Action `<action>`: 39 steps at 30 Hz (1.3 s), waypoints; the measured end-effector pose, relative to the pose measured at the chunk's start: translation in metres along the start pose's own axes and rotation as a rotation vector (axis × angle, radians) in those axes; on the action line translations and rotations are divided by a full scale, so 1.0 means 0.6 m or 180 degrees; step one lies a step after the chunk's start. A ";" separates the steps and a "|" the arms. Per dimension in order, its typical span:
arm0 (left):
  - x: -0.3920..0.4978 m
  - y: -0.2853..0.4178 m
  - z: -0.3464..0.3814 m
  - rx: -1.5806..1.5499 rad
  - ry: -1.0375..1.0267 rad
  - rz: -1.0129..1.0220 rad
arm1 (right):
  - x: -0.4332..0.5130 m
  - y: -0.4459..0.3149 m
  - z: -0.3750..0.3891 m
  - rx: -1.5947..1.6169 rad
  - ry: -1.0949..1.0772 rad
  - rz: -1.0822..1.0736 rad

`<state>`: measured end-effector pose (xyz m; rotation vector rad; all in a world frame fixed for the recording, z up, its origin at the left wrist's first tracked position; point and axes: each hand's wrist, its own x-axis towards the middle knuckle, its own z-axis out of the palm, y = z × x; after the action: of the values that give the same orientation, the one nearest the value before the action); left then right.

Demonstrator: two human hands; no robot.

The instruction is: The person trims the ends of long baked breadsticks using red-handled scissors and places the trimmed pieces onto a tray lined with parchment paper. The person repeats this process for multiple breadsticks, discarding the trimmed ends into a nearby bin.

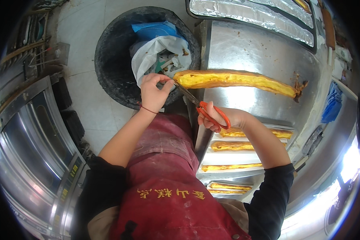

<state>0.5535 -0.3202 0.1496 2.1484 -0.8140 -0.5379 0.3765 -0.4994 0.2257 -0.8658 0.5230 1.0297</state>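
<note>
A long yellow baked pastry strip with browned edges lies across the steel worktop, its left end jutting out over the bin. Its right end is dark and ragged. My right hand holds red-handled scissors, their blades pointing up and left to the strip's left end. Right by the blade tips, my left hand has thumb and forefinger brought together at that end; whether a small piece is pinched between them cannot be told. More yellow strips rest on white trays nearer my body, partly behind my right forearm.
A black round bin with a white bag of waste stands left of the worktop. A dark tray with foil-lined channels sits at the far edge. Steel oven doors are at the left, blue cloths or gloves at the right.
</note>
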 end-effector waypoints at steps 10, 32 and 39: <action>0.010 0.033 0.005 0.0493 -0.0201 -0.0285 | -0.006 0.040 0.013 0.0152 0.0061 -0.0134; 0.012 0.017 0.010 0.0279 -0.0050 -0.0061 | 0.029 0.021 0.040 0.0124 0.0382 0.0063; 0.009 0.020 0.007 0.0223 -0.0038 -0.0022 | 0.035 0.015 0.037 -0.0072 0.0449 0.0108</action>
<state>0.5502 -0.3321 0.1555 2.2144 -0.8436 -0.5333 0.3773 -0.4679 0.2196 -0.9572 0.6479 1.0116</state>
